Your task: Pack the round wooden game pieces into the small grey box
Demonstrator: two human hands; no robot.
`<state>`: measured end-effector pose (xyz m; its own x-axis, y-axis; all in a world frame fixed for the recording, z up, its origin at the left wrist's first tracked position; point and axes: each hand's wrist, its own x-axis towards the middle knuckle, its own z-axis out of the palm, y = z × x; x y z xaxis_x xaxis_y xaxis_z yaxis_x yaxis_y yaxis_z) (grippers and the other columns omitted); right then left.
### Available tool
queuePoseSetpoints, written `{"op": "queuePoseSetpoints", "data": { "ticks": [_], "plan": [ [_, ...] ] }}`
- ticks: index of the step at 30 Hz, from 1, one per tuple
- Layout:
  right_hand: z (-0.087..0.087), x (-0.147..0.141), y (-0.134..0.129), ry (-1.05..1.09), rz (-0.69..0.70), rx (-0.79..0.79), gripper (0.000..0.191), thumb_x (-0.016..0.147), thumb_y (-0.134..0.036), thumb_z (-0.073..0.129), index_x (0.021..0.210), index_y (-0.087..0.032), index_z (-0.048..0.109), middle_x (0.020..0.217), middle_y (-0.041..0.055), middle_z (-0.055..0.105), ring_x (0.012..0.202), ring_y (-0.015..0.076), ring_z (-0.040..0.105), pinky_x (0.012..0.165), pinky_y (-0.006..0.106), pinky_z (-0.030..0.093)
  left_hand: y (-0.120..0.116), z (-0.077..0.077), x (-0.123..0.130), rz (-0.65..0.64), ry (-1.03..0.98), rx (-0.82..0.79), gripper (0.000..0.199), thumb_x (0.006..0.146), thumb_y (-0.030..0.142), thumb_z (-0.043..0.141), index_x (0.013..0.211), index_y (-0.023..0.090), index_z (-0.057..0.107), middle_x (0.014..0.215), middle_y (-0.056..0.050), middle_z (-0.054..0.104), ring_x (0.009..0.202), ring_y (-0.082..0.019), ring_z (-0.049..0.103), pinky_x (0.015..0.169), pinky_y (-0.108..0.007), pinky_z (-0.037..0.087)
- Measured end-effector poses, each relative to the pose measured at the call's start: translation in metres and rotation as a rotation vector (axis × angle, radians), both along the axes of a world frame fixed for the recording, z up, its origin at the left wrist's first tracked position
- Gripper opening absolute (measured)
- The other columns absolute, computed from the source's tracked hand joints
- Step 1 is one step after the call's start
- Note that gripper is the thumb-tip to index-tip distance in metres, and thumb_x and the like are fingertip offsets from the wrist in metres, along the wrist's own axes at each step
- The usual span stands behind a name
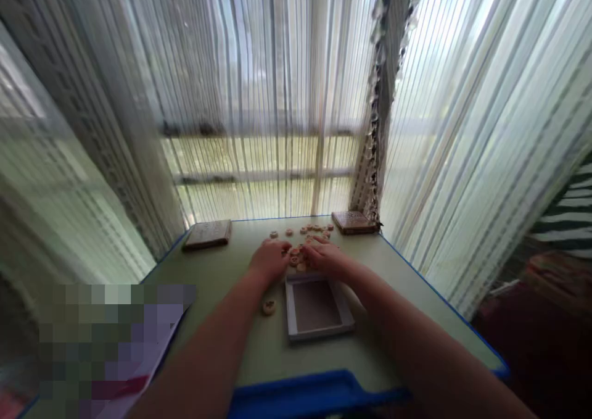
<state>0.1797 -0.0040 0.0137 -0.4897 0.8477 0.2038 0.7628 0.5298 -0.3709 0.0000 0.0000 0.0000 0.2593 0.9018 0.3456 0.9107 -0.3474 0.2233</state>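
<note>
Several small round wooden game pieces (295, 260) lie heaped between my hands, beyond the box. My left hand (271, 258) curves along the left side of the heap, its fingertips touching or very near the pieces. On the other side, my right hand (326, 257) reaches over the heap with loosely bent fingers against it. The hands look cupped rather than closed, and the undersides of the fingers are hidden. Just in front stands a shallow white-rimmed box (291, 314) with a bare brown inside. One single round piece (269, 307) rests left of the box.
More round pieces (317, 228) are scattered toward the far table edge. A flat brown box (207, 234) lies at the back left, another flat box (354, 222) at the back right. The pale green table (398, 289) has a blue rim. Curtains (277, 86) hang behind it.
</note>
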Motion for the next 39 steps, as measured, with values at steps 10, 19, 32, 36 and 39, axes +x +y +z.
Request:
{"op": "queuePoseSetpoints", "data": {
  "ticks": [10, 19, 32, 36, 39],
  "plan": [
    [-0.011, -0.001, 0.003, 0.091, 0.026, -0.016, 0.044, 0.089, -0.039, 0.025, 0.108, -0.02, 0.06, 0.118, 0.006, 0.056, 0.123, 0.0234, 0.034, 0.102, 0.04, 0.025, 0.002, -0.001, 0.001, -0.088, 0.039, 0.007, 0.025, 0.076, 0.033, 0.05, 0.094, 0.024, 0.065, 0.092, -0.004, 0.065, 0.089, -0.019, 0.052, 0.081, -0.03, 0.038],
    [-0.014, 0.007, 0.013, 0.197, -0.052, 0.242, 0.03, 0.083, -0.026, 0.04, 0.097, -0.016, 0.064, 0.095, 0.0098, 0.064, 0.096, 0.0209, 0.054, 0.085, 0.034, 0.042, 0.01, -0.009, 0.001, -0.099, -0.042, 0.016, 0.032, 0.073, 0.04, 0.053, 0.097, 0.022, 0.065, 0.093, -0.005, 0.064, 0.091, -0.021, 0.05, 0.083, -0.031, 0.037],
    [-0.008, 0.018, 0.007, 0.172, -0.034, 0.339, 0.017, 0.072, -0.023, 0.056, 0.083, -0.018, 0.069, 0.081, 0.0063, 0.066, 0.085, 0.0189, 0.055, 0.082, 0.031, 0.04, 0.005, -0.003, 0.001, -0.01, -0.182, 0.063, 0.031, 0.066, 0.048, 0.058, 0.08, 0.023, 0.07, 0.091, -0.004, 0.063, 0.092, -0.022, 0.05, 0.083, -0.033, 0.036],
    [-0.007, 0.017, 0.006, 0.256, -0.019, 0.287, 0.021, 0.07, -0.033, 0.061, 0.084, -0.019, 0.068, 0.084, 0.0059, 0.067, 0.086, 0.0192, 0.055, 0.08, 0.032, 0.039, -0.001, 0.003, 0.0, -0.043, -0.307, 0.023, 0.032, 0.06, 0.05, 0.062, 0.078, 0.024, 0.07, 0.089, -0.002, 0.065, 0.091, -0.021, 0.053, 0.082, -0.031, 0.039],
    [-0.009, 0.016, 0.005, 0.281, 0.023, 0.184, 0.021, 0.069, -0.032, 0.063, 0.084, -0.019, 0.069, 0.081, 0.0052, 0.067, 0.082, 0.0177, 0.056, 0.076, 0.03, 0.041, -0.002, 0.005, -0.002, -0.123, -0.363, -0.058, 0.031, 0.059, 0.048, 0.063, 0.078, 0.023, 0.07, 0.088, -0.003, 0.066, 0.09, -0.02, 0.055, 0.078, -0.028, 0.042]
  ]
}}
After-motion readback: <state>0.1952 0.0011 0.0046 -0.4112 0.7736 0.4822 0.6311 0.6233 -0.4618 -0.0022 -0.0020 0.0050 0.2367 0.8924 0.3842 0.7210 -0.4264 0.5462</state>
